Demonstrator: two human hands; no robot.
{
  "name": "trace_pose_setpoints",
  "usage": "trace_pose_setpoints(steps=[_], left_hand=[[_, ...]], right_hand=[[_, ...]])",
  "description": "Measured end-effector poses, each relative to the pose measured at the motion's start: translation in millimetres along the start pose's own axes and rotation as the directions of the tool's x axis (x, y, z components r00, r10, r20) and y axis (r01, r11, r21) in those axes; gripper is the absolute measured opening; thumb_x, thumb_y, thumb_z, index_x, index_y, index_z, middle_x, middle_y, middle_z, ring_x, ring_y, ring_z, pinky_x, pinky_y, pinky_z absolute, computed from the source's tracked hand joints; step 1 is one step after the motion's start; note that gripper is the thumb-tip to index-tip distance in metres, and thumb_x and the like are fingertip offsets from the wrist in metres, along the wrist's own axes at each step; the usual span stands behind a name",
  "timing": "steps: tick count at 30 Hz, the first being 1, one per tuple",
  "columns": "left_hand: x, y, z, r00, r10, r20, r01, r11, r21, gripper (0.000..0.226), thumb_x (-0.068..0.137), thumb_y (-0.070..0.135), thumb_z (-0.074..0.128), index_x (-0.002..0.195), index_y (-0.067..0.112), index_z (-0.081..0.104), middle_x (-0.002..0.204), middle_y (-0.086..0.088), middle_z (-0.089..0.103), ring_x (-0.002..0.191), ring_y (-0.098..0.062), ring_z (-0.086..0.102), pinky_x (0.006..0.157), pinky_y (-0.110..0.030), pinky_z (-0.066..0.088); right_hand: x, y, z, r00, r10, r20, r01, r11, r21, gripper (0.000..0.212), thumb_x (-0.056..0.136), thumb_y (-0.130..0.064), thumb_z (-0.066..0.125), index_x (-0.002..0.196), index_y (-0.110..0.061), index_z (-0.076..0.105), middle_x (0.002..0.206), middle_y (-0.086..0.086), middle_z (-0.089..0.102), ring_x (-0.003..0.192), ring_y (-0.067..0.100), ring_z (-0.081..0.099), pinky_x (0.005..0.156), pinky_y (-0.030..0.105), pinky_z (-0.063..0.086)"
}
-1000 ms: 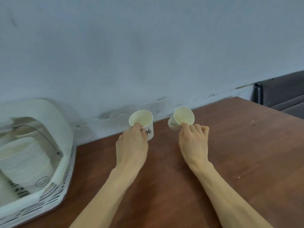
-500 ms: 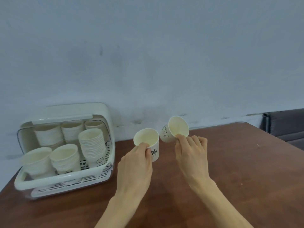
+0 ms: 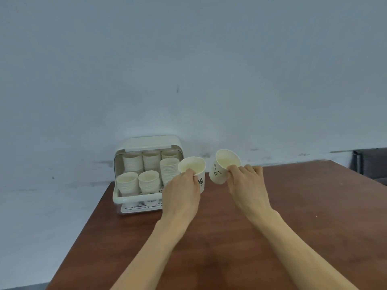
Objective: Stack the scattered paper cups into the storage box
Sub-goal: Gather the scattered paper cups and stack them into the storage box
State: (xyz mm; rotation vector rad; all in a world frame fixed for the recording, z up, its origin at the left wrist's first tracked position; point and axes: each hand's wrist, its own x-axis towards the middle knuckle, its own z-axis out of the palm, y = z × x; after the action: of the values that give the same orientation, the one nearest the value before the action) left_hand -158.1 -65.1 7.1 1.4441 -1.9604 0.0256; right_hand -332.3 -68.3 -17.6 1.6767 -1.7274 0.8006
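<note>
My left hand (image 3: 181,192) grips a white paper cup (image 3: 193,167) with black lettering, held upright above the table. My right hand (image 3: 247,185) pinches the rim of a second white paper cup (image 3: 223,166), tilted with its mouth toward me and a small black drawing on its side. The two cups are a short gap apart. Just left of the left cup stands the white storage box (image 3: 136,198), its lid raised, holding several stacks of paper cups (image 3: 168,170).
The brown wooden table (image 3: 303,216) runs to a left edge near the box and meets a pale wall behind. A dark chair back (image 3: 370,164) shows at the far right.
Both hands have lifted their cups and carried them left toward the box. The view has swung left, so the whole box now shows.
</note>
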Motion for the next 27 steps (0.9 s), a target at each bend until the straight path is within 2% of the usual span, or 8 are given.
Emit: trace_pose_setpoints(steps=[5, 9, 14, 19, 24, 27], left_hand=[[-17, -8, -34, 0.999, -0.031, -0.019, 0.033, 0.996, 0.085, 0.026, 0.101, 0.025, 0.036, 0.093, 0.014, 0.058, 0.089, -0.006, 0.067, 0.082, -0.03, 0.061, 0.067, -0.04, 0.048], [-36, -11, -54, 0.998, -0.045, -0.044, 0.051, 0.99, 0.134, 0.024, 0.1, 0.021, 0.037, 0.096, 0.014, 0.06, 0.089, -0.005, 0.066, 0.082, -0.029, 0.061, 0.065, -0.039, 0.046], [-65, -11, -79, 0.996, -0.071, -0.059, 0.08, 0.98, 0.181, 0.028, 0.1, 0.025, 0.035, 0.097, 0.014, 0.061, 0.091, -0.006, 0.065, 0.085, -0.029, 0.058, 0.067, -0.037, 0.045], [-93, -22, -91, 0.99, -0.123, -0.064, 0.133, 0.974, 0.183, 0.026, 0.099, 0.026, 0.036, 0.093, 0.015, 0.06, 0.094, -0.006, 0.067, 0.085, -0.029, 0.06, 0.065, -0.037, 0.047], [-113, -25, -107, 0.987, -0.151, -0.046, 0.158, 0.964, 0.214, 0.021, 0.098, 0.023, 0.04, 0.094, 0.015, 0.058, 0.095, -0.007, 0.066, 0.086, -0.03, 0.06, 0.065, -0.034, 0.043], [-122, -27, -120, 0.987, -0.147, -0.067, 0.159, 0.96, 0.232, 0.021, 0.098, 0.023, 0.04, 0.097, 0.013, 0.059, 0.097, -0.009, 0.065, 0.087, -0.032, 0.06, 0.067, -0.035, 0.046]], right_hand=[[5, -25, -35, 0.992, -0.053, 0.113, 0.058, 0.998, -0.035, 0.01, 0.085, -0.012, 0.057, 0.075, -0.014, 0.057, 0.061, 0.002, 0.06, 0.061, 0.028, 0.051, 0.065, 0.037, 0.034], [0, -40, -53, 0.986, -0.088, 0.14, 0.085, 0.996, 0.027, 0.013, 0.091, -0.014, 0.045, 0.085, -0.013, 0.056, 0.075, 0.004, 0.065, 0.073, 0.029, 0.051, 0.065, 0.035, 0.029], [-23, -59, -78, 0.977, -0.13, 0.17, 0.11, 0.986, 0.123, 0.016, 0.094, -0.016, 0.041, 0.093, -0.011, 0.056, 0.087, 0.007, 0.066, 0.084, 0.029, 0.052, 0.064, 0.032, 0.024], [-39, -76, -93, 0.963, -0.157, 0.221, 0.114, 0.974, 0.195, 0.02, 0.095, -0.019, 0.041, 0.1, -0.01, 0.059, 0.094, 0.008, 0.066, 0.091, 0.029, 0.055, 0.066, 0.032, 0.026], [-47, -93, -106, 0.952, -0.203, 0.229, 0.146, 0.959, 0.241, 0.02, 0.094, -0.018, 0.04, 0.094, -0.009, 0.058, 0.089, 0.009, 0.065, 0.084, 0.029, 0.056, 0.065, 0.032, 0.03], [-49, -101, -115, 0.946, -0.209, 0.246, 0.141, 0.953, 0.268, 0.019, 0.093, -0.018, 0.041, 0.093, -0.008, 0.057, 0.084, 0.011, 0.061, 0.08, 0.031, 0.057, 0.063, 0.035, 0.04]])
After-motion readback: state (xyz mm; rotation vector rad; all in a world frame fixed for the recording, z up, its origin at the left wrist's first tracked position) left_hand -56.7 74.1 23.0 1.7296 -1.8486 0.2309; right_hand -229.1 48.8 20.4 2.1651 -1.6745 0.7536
